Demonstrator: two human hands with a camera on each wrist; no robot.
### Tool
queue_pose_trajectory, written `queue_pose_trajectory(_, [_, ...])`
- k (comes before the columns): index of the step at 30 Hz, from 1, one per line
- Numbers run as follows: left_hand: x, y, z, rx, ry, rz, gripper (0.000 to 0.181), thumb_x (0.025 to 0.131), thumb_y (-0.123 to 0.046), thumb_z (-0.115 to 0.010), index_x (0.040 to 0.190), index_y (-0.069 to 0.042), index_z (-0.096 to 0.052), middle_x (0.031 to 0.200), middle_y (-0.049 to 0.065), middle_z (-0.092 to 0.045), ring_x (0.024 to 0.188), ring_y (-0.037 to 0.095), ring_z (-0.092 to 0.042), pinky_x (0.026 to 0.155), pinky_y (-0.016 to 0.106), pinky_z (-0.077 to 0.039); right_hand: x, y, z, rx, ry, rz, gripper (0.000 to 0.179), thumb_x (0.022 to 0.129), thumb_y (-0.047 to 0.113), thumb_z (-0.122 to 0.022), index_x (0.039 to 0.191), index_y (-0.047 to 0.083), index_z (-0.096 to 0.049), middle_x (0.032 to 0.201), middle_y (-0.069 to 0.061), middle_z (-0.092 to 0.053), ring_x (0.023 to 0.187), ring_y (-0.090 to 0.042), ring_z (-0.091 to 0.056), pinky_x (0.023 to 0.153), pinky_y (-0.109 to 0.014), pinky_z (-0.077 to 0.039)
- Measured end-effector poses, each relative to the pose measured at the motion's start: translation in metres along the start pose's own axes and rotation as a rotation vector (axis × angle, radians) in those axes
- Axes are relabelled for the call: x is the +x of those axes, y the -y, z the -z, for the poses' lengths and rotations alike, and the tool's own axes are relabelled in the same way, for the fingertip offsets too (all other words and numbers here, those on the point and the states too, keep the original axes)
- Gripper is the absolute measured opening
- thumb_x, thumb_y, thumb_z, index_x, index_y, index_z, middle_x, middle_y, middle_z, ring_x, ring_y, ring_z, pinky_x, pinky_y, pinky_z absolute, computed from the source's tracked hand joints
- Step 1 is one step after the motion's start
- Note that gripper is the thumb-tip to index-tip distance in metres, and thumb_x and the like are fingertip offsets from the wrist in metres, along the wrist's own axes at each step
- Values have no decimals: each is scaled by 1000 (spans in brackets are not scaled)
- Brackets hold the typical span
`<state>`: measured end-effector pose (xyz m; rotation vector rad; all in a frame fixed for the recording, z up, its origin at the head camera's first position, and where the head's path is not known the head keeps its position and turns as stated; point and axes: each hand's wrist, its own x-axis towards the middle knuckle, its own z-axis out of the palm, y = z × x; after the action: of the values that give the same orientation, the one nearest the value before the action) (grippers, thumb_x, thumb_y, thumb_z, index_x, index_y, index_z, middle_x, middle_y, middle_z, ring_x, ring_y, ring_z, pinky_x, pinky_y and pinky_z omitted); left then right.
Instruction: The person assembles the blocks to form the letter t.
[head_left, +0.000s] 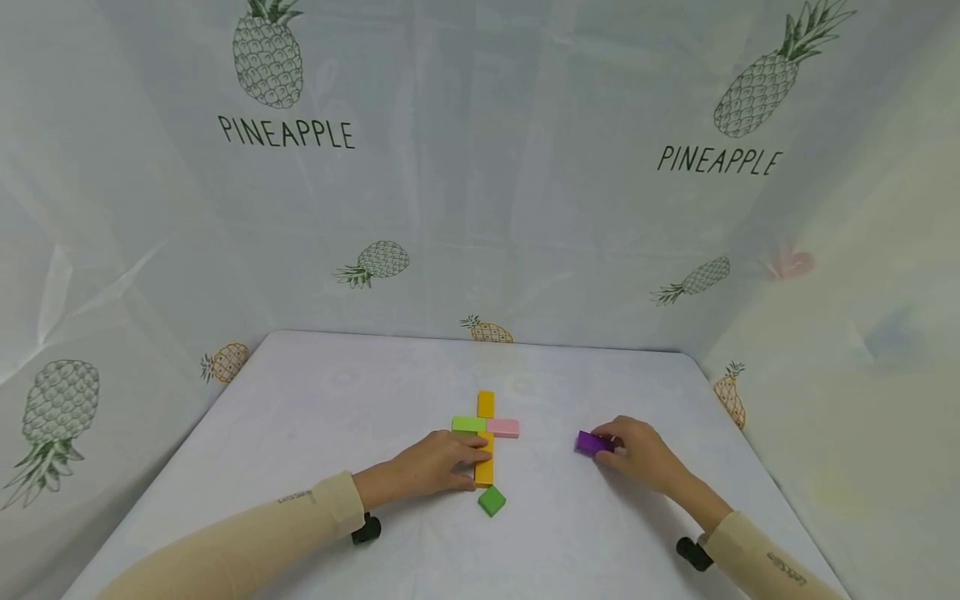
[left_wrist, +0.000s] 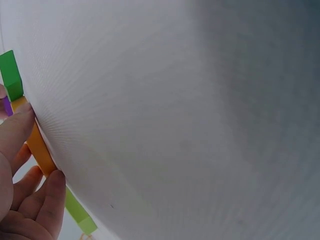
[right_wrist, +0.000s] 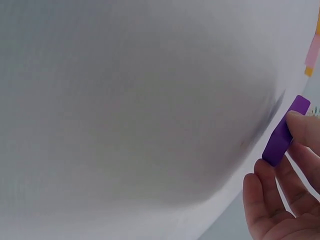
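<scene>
My left hand [head_left: 431, 463] lies at a long orange-yellow block [head_left: 484, 473] on the table, its thumb near one end and fingertips farther along. In the left wrist view this orange-yellow block [left_wrist: 42, 152] shows between thumb and fingers. Beyond it a light green block [head_left: 468, 424] and a pink block [head_left: 503, 428] point left and right. Another yellow block [head_left: 486, 404] tops the cross shape. Off the near end sits a dark green block [head_left: 492, 501], turned like a diamond. To the right, my right hand [head_left: 641, 452] pinches a purple block [right_wrist: 281, 137] between thumb and fingers.
A white cloth covers the table [head_left: 337, 375]. Behind and at both sides hangs a pale curtain [head_left: 480, 167] with printed pineapples. Black wrist devices show under the left cuff [head_left: 367, 529] and the right cuff [head_left: 693, 553].
</scene>
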<state>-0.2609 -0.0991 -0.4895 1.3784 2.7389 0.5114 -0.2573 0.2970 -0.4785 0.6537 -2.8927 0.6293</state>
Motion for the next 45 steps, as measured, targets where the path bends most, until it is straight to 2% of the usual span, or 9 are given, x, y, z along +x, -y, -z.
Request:
queue_pose_trajectory(19, [0,1,-1,-10,-7,6,55,93,-29,-85,142,-10,-69,151,7,-62,142,20,-58,115,41,-50,-6,38,-14,48,38,165,32,87,8,-87,117,6,-78,101,4,-72,92,-11,-69,81,-31,-62])
queue_pose_trajectory(31, [-1,1,0,0,-8,9,56,93,-32,-85,143,-12,-68,152,4,-61,143,17,-56,115,39,-49,-12,65,-23,96,70,194,31,86,7,-87,116,9,-79,103,7,-72,94,-9,-68,84,-31,-62])
queue_pose_trajectory(45, [-1,0,0,-18,-2,16,55,94,-30,-84,144,-12,-68,153,4,-61,144,18,-56,116,38,-47,-17,91,-29,106,137,218,30,88,14,-87,117,13,-79,105,9,-71,94,-4,-65,83,-28,-60])
